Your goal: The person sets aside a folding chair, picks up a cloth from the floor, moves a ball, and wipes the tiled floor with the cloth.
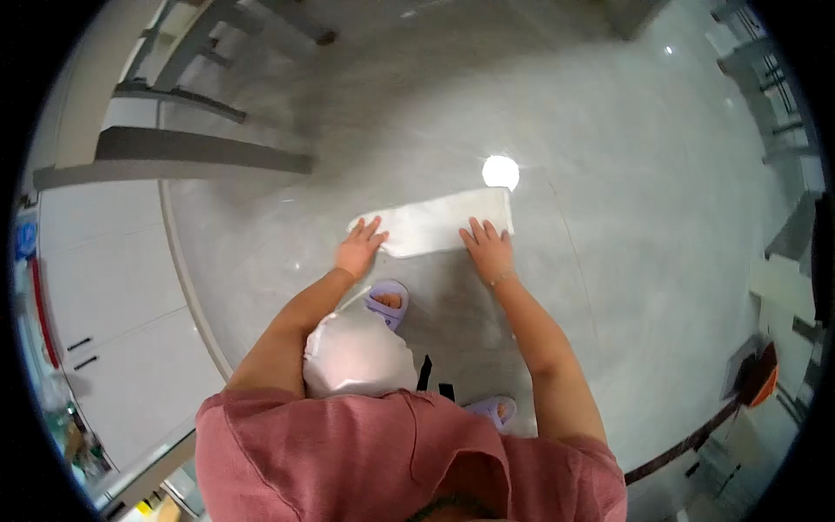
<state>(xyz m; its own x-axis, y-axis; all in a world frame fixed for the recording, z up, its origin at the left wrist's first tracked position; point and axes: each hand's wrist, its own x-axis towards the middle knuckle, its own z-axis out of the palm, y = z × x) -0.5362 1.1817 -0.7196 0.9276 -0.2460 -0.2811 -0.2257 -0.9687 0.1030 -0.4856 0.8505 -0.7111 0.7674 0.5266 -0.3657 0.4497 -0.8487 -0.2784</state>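
A white folded cloth [426, 224] lies as a long strip on the grey floor in front of me. On its left end rests my left hand [357, 250], fingers stretched out and apart. My right hand [490, 250] touches the near edge toward the right end, its fingers also spread. Neither hand is wrapped round the cloth. Both arms reach down and forward, with a white rounded bundle of fabric [358, 352] by my left forearm and knee.
Grey chair or table legs [200, 155] stick out at the upper left. White cabinets [113, 261] line the left side. A dustpan [750, 370] stands at the right by a dark long handle [683, 445]. My purple slippers [388, 300] are on the shiny floor.
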